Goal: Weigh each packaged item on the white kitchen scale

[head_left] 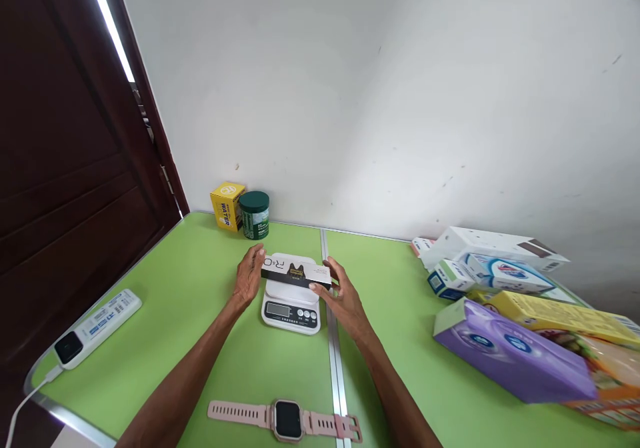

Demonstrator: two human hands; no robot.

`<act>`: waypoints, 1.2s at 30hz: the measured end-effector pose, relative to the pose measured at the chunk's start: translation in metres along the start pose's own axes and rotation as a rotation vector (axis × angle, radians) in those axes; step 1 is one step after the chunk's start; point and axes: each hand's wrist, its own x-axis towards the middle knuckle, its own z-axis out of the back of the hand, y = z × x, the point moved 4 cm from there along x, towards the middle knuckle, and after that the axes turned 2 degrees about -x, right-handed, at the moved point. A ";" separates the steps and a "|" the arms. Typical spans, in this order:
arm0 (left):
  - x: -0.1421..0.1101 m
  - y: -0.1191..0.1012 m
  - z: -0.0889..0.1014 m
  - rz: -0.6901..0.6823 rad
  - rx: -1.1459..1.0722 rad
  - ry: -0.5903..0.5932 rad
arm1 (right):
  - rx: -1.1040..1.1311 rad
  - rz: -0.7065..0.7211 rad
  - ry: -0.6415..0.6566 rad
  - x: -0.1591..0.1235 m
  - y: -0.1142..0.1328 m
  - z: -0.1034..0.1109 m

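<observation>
A long black and white carton (295, 271), with the letters R&O on it, lies across the platform of a white kitchen scale (291, 325), on it or just over it; I cannot tell which. My left hand (249, 275) presses its fingers against the carton's left end. My right hand (345, 300) grips the right end, thumb on the near side and fingers behind. The scale's grey display and several buttons face me, uncovered. Closer to me, a pink-strapped smartwatch (288, 421) lies flat with its strap stretched out.
A yellow box (227, 207) and a dark green tub (255, 216) stand by the wall. To the right are a purple box (510, 351), a yellow carton (565, 315) and several other packages. A white device (100, 328) with a cable lies on the left of the green table (200, 341).
</observation>
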 end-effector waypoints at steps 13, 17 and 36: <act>0.002 0.058 -0.022 0.262 -0.734 -0.085 | 0.553 -0.155 -0.247 -0.008 -0.028 -0.012; 0.000 0.060 -0.023 0.329 -0.797 -0.106 | 0.576 -0.166 -0.258 -0.011 -0.030 -0.012; -0.016 0.038 -0.035 0.446 -1.067 -0.166 | 0.612 -0.200 -0.190 -0.012 -0.024 -0.020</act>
